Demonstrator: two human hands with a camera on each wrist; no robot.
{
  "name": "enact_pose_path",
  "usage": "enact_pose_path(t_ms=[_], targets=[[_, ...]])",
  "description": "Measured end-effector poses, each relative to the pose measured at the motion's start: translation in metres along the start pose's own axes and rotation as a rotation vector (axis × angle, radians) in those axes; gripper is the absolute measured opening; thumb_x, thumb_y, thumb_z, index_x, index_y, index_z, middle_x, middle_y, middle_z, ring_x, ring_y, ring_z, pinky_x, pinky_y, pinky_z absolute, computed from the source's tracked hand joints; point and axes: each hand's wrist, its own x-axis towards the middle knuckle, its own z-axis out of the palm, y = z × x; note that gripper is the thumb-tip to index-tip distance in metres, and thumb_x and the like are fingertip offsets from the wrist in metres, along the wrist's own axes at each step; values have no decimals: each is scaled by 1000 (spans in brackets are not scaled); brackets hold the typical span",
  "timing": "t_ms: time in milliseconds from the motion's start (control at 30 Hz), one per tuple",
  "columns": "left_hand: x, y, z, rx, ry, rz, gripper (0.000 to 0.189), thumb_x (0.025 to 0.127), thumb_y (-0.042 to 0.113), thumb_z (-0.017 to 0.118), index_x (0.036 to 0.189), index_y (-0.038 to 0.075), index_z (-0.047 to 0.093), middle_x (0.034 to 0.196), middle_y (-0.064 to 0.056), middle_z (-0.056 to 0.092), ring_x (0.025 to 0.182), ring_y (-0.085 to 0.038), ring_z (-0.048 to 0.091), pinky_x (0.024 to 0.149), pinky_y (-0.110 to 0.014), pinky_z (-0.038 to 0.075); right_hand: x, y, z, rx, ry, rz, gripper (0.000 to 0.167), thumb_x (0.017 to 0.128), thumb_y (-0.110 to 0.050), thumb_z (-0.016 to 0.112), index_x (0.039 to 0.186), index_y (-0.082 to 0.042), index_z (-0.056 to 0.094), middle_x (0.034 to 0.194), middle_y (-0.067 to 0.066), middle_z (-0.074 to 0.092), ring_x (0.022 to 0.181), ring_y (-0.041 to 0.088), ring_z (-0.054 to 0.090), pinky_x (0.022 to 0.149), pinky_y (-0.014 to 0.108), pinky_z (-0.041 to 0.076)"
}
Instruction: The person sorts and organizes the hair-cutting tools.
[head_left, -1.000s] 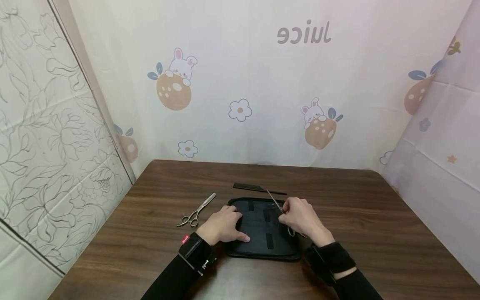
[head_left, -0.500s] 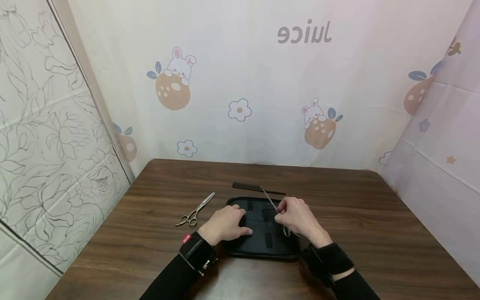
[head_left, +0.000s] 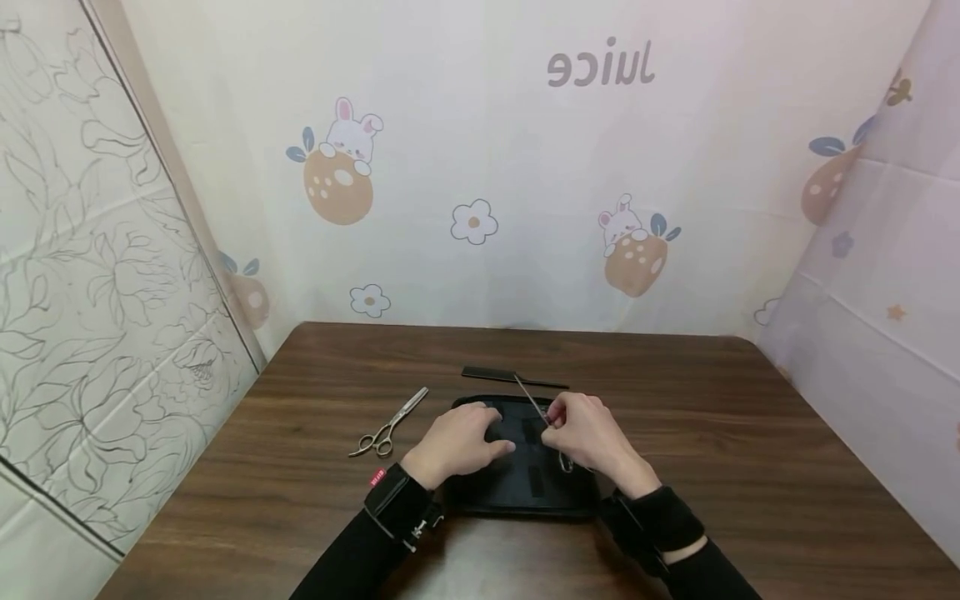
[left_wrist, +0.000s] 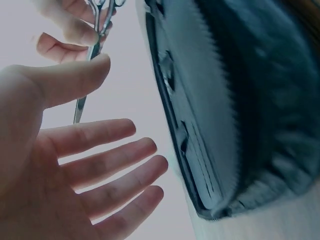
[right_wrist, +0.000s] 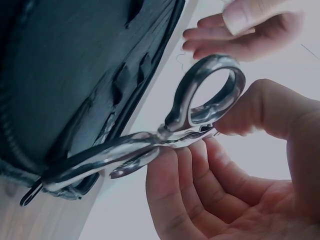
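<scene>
A black zippered case (head_left: 495, 493) lies spread flat on the table, with elastic loops showing on its inside. My right hand (head_left: 588, 432) is over its right half and pinches silver scissors (right_wrist: 160, 136) between thumb and fingertips. Their blades point up and left toward the comb in the head view, while the finger rings hang below the hand. Over the case's left half is my left hand (head_left: 456, 444), holding nothing. Its fingers (left_wrist: 115, 165) are extended and spread in the left wrist view, with the case (left_wrist: 200, 100) beside them.
Left of the case, a second pair of scissors (head_left: 408, 407) rests on the wooden table (head_left: 300, 508). A black comb (head_left: 487, 374) lies just beyond the case's far edge. Printed curtains (head_left: 420, 267) stand behind the table and along both sides.
My right hand has shifted slightly left with the scissors, further over the case. My left hand has moved slightly right, its fingers lifting off the case's left edge.
</scene>
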Motion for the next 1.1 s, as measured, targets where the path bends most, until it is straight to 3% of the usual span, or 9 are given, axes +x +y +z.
enact_pose_path(t_ms=[367, 633, 867, 1100], targets=[[1, 1, 5, -333, 92, 55, 40, 101, 35, 64, 129, 7, 66, 121, -12, 69, 110, -23, 65, 92, -40, 52, -1, -5, 0, 74, 13, -50, 13, 82, -5, 71, 94, -5, 67, 78, 2, 59, 68, 16, 54, 63, 32, 46], [4, -1, 9, -364, 83, 80, 37, 101, 33, 64, 125, 5, 68, 117, -10, 69, 104, -17, 64, 90, -35, 52, 0, -5, 2, 122, 16, -90, 15, 81, -5, 70, 96, -6, 68, 81, 0, 61, 72, 15, 55, 67, 31, 47], [5, -1, 9, -422, 123, 94, 26, 102, 27, 63, 118, 8, 70, 107, 1, 68, 97, -10, 63, 87, -31, 51, -1, -4, 4, 187, 15, -123, 15, 82, -5, 69, 97, -5, 68, 83, 0, 63, 75, 16, 58, 70, 30, 48], [4, 0, 8, -495, 158, 116, 23, 103, 26, 62, 117, 9, 70, 107, -1, 68, 99, -15, 64, 90, -35, 52, -2, -4, 4, 249, 24, -178, 16, 84, -4, 70, 101, -5, 68, 87, 0, 64, 78, 16, 60, 73, 29, 50]])
